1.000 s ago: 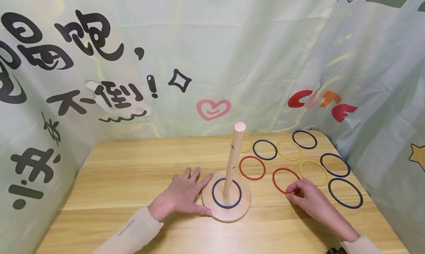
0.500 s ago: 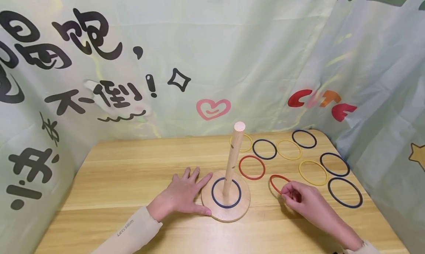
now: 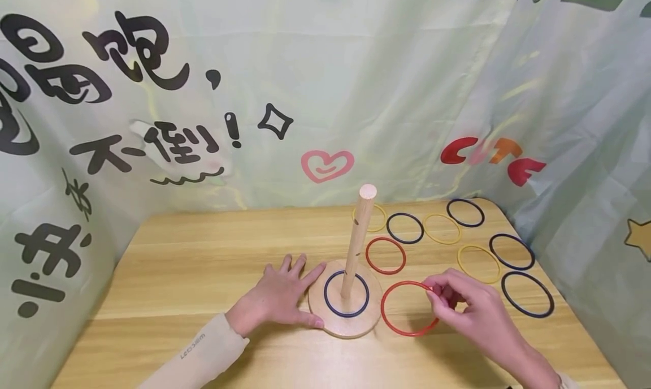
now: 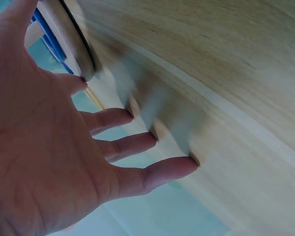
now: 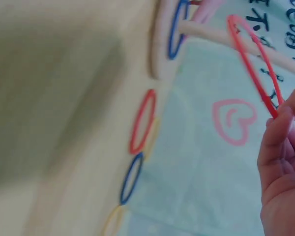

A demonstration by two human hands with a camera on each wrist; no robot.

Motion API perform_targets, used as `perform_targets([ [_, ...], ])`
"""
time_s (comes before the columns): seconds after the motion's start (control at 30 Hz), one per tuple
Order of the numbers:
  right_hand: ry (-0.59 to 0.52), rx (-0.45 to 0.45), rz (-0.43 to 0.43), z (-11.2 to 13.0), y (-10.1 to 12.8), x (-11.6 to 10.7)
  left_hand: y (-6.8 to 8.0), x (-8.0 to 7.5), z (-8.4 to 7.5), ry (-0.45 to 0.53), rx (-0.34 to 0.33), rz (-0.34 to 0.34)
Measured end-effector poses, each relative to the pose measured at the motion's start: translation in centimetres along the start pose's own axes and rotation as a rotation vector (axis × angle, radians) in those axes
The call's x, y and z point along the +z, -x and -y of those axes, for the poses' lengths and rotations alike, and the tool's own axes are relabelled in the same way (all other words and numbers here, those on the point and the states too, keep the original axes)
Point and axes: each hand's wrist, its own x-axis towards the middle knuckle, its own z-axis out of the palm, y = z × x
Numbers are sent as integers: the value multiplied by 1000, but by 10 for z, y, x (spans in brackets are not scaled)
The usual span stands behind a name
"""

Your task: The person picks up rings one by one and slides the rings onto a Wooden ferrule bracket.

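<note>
A wooden peg (image 3: 358, 236) rises from a round wooden base (image 3: 356, 328), and a blue ring (image 3: 325, 298) lies on that base around the peg. My left hand (image 3: 280, 295) has its fingers spread on the table, thumb and index finger touching the base's left edge. To the right of the base, my right hand (image 3: 475, 307) pinches a red ring (image 3: 407, 283) between thumb and fingers. In the right wrist view the held red ring (image 5: 250, 64) is raised above the table, tilted.
Another red ring (image 3: 367, 259) lies behind the base. Several yellow rings, such as one yellow ring (image 3: 459, 260), and several blue rings, such as one blue ring (image 3: 534, 312), are spread over the table's right side. A printed curtain (image 3: 396, 83) encloses the wooden table (image 3: 203, 253).
My right hand has lifted the red ring off the table and carried it left and nearer, toward the base. The left hand has stayed at the base.
</note>
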Motion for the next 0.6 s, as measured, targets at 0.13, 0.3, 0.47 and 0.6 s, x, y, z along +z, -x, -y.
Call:
perform_targets([
  [0.13, -41, -98, -69, 17, -12, -2, 0, -1, 0, 5, -2, 4],
  [0.3, -133, -127, -115, 44, -31, -7, 1, -1, 0, 11, -3, 2],
  [0.47, -293, -89, -142, 65, -52, -13, 1, 0, 1, 14, -4, -1],
  [0.6, -425, -56, -188, 78, -70, -17, 1, 0, 0, 17, -2, 1],
])
